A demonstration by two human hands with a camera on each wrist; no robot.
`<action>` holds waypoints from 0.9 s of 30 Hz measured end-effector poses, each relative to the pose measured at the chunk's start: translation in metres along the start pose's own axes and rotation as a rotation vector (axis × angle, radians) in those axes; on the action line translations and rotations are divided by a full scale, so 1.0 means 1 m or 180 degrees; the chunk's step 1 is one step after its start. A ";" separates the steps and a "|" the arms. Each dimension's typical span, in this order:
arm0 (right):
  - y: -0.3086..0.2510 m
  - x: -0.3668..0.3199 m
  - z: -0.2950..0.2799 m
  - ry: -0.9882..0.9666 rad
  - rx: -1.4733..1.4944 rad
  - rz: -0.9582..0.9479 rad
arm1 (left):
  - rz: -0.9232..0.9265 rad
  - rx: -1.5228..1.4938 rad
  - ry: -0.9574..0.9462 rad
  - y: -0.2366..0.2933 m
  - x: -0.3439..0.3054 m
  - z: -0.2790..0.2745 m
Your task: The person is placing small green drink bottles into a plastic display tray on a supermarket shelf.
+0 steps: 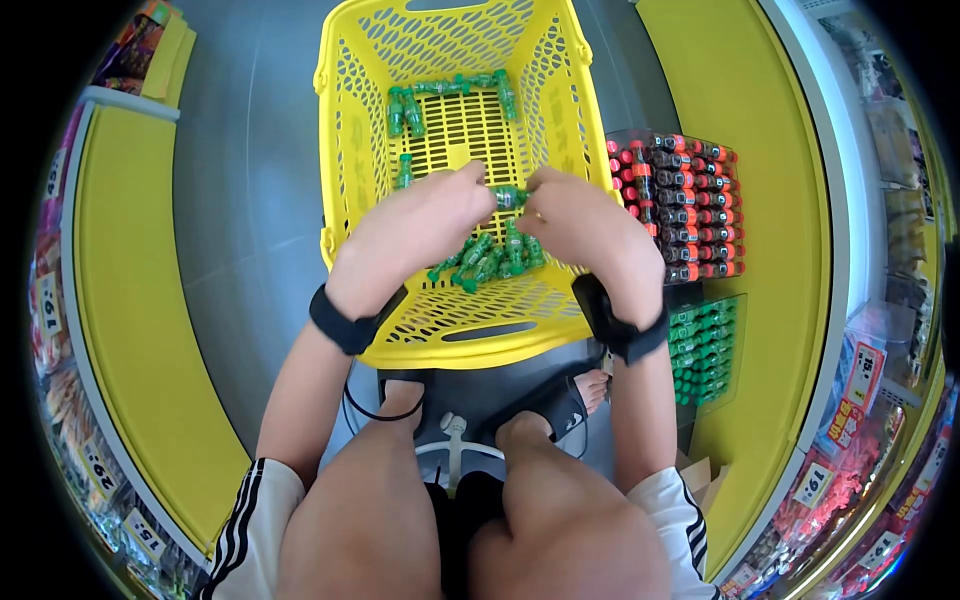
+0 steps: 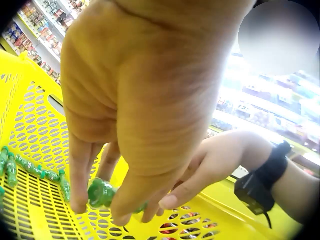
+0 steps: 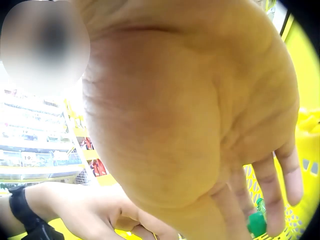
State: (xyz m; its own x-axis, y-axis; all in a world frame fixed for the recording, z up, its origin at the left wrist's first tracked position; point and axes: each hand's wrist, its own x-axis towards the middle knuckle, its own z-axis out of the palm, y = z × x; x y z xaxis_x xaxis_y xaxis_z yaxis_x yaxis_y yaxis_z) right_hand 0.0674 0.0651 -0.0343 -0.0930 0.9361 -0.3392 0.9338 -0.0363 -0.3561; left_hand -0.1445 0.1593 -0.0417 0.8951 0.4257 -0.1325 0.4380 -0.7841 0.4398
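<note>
hands [image 1: 415,225]: pinching green bottle [image 1: 509,197] | yellow basket [image 1: 470,353]: green bottles [image 1: 514,250] inside | right of basket: dark bottles [image 1: 676,197]

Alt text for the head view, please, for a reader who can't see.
A person's left hand and right hand hold a small green bottle over a yellow basket with more green bottles inside. To the right are dark bottles and a green pack.

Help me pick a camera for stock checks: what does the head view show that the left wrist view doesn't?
Only the head view: the tray of green bottles beside the basket and a dark sandal.
Only the left wrist view: the palm side of the left hand.
Both: the yellow basket, both hands, and the small green bottle at the left fingers.
</note>
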 end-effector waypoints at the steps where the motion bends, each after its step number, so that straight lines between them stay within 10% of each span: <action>1: -0.003 -0.012 -0.001 0.0219 0.0106 -0.0093 | 0.0094 -0.0021 0.0033 0.005 -0.006 -0.003; 27: -0.011 -0.130 0.032 0.1635 0.1645 0.0276 | 0.0641 0.0044 0.0031 0.080 -0.025 -0.004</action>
State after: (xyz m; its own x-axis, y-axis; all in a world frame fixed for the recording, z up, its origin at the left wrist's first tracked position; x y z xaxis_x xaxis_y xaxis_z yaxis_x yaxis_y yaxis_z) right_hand 0.0583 -0.0670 -0.0139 0.2661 0.9637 0.0209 0.6363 -0.1593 -0.7548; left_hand -0.1319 0.0877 0.0006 0.9640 0.2638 -0.0345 0.2512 -0.8599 0.4443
